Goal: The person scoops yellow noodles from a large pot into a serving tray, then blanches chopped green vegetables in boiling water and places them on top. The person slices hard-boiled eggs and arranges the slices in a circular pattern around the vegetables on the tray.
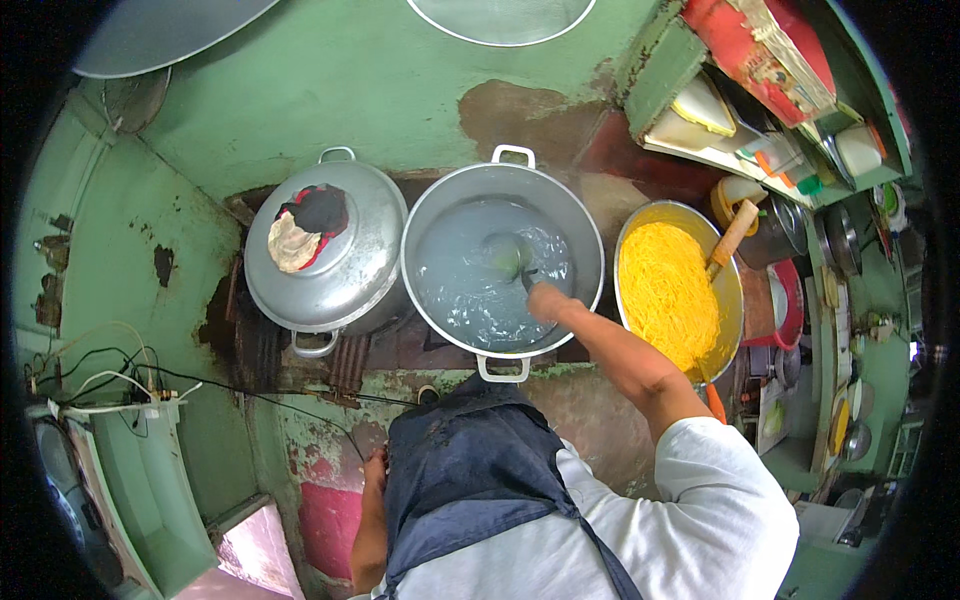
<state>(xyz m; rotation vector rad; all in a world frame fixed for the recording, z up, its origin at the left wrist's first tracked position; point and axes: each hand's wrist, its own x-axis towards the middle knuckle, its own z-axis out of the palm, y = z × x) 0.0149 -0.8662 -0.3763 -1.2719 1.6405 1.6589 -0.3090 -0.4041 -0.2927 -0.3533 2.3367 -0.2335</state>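
A large aluminium pot (590, 215) in the middle holds greyish, rippling water. Over its right side reaches my right hand (547, 302), closed round the dark handle of a dipper (507, 257). The dipper's pale green round bowl is in the water, and its outline is blurred. Down by my left side, my left hand (374, 467) is small in view with its fingers curled. A thin black cable (345, 432) runs up to those fingers; whether they grip it is hard to make out.
Left of the pot stands a lidded aluminium pot (372, 235) with cloths (312, 225) on its lid. At right, a basin (735, 300) holds yellow noodle-like strands (665, 290) and a wooden-handled tool (735, 235). Shelves (690, 160) line the right wall; loose cables (130, 365) hang at left.
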